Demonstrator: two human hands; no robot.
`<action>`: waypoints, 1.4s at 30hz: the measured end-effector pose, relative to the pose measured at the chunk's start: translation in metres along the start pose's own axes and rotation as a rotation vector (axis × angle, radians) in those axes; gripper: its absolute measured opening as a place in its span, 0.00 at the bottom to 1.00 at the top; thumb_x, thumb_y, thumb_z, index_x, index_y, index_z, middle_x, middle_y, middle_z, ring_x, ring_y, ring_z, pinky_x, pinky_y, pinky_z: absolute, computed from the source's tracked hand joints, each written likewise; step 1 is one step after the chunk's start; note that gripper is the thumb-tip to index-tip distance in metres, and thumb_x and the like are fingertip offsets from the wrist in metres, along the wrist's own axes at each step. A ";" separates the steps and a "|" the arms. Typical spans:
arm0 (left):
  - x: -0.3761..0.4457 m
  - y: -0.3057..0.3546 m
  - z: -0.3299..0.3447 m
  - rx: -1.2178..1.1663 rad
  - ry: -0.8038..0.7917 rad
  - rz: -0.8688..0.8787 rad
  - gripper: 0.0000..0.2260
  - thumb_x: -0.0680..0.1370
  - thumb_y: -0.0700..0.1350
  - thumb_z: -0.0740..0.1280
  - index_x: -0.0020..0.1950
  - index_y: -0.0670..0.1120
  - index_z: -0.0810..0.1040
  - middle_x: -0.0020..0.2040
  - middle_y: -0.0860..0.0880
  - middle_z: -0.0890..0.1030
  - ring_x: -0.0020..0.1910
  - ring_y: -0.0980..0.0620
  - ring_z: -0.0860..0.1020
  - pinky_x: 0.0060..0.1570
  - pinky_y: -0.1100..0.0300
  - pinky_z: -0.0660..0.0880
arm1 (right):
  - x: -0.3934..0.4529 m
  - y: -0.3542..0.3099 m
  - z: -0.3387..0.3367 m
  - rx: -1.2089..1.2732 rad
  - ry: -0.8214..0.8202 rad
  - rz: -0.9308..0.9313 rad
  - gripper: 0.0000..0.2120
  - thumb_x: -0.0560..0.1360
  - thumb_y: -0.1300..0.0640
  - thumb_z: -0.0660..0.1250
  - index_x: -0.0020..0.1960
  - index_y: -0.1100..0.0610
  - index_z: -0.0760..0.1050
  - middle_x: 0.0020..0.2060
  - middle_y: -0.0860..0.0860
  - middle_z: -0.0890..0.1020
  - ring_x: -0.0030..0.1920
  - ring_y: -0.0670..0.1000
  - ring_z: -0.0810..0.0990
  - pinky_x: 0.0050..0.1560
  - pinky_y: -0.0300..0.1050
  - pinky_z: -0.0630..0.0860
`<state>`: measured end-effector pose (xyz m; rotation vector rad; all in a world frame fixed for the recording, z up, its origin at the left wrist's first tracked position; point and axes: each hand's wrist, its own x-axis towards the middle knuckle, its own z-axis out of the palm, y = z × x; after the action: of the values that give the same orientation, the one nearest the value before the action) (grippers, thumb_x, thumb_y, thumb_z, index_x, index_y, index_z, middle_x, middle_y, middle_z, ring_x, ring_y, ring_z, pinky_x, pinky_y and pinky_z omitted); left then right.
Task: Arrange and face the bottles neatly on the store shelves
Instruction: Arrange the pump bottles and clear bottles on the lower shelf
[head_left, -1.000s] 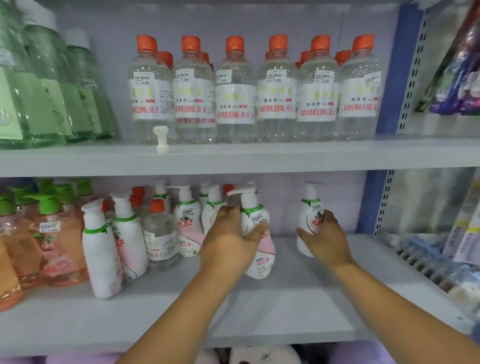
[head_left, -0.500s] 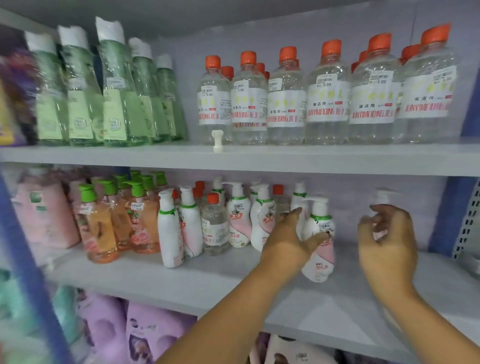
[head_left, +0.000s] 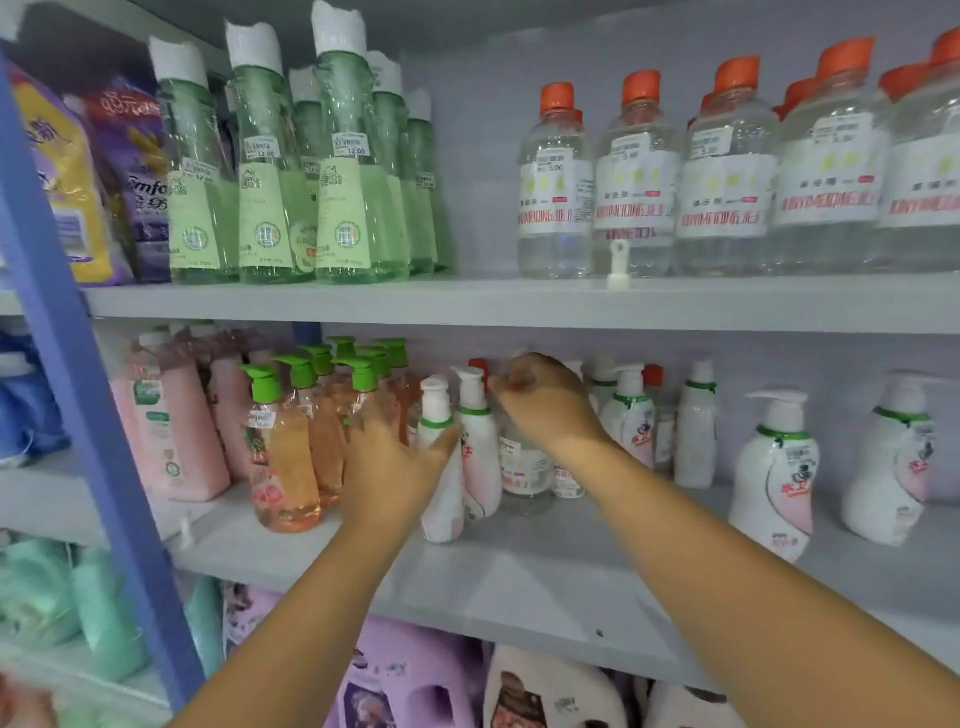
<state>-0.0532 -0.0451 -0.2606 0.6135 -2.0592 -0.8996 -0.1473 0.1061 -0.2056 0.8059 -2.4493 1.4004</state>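
On the middle shelf (head_left: 519, 571), my left hand (head_left: 389, 467) grips a tall white pump bottle (head_left: 444, 512) with a green collar, thumb across its front. A second white pump bottle (head_left: 480, 457) stands right beside it. My right hand (head_left: 545, 410) has its fingers curled over the top of a small clear bottle (head_left: 524, 467) and seems to pinch its orange cap. Two white-and-pink pump bottles (head_left: 776, 478) (head_left: 893, 467) stand apart at the right. More white pump bottles (head_left: 631, 421) stand behind my right hand.
Orange soap bottles (head_left: 283, 467) with green pumps and pink bottles (head_left: 176, 441) fill the shelf's left. Above are green bottles (head_left: 265, 208), clear orange-capped bottles (head_left: 639, 192) and a loose white nozzle (head_left: 618, 265). A blue upright (head_left: 78, 364) bounds the left; purple refill bags (head_left: 415, 686) lie below.
Both hands let go of the two pump bottles at the right and moved left to the tall white bottle and the clear bottle. The view swung left with them.
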 end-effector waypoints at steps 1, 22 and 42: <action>0.004 -0.008 0.003 -0.009 -0.086 -0.024 0.41 0.67 0.66 0.77 0.70 0.46 0.68 0.60 0.44 0.78 0.55 0.42 0.80 0.52 0.48 0.80 | 0.008 -0.005 0.014 -0.033 -0.027 -0.001 0.09 0.79 0.47 0.66 0.49 0.50 0.81 0.46 0.46 0.83 0.47 0.48 0.82 0.47 0.39 0.77; -0.015 -0.013 0.007 -0.479 -0.475 0.178 0.29 0.70 0.51 0.81 0.64 0.59 0.70 0.54 0.64 0.80 0.48 0.72 0.79 0.42 0.69 0.75 | -0.071 0.012 -0.017 0.221 0.273 0.189 0.06 0.78 0.54 0.72 0.53 0.48 0.78 0.49 0.46 0.84 0.50 0.48 0.84 0.49 0.42 0.81; -0.151 0.118 0.151 -0.479 -0.725 0.186 0.33 0.69 0.54 0.80 0.70 0.58 0.69 0.60 0.58 0.81 0.56 0.58 0.81 0.57 0.53 0.80 | -0.167 0.153 -0.237 -0.274 0.559 0.366 0.13 0.77 0.43 0.69 0.61 0.41 0.76 0.50 0.47 0.83 0.51 0.53 0.81 0.51 0.51 0.79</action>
<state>-0.1032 0.1890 -0.3071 -0.2016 -2.3188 -1.5934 -0.1139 0.4270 -0.2638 -0.0992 -2.3134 1.1450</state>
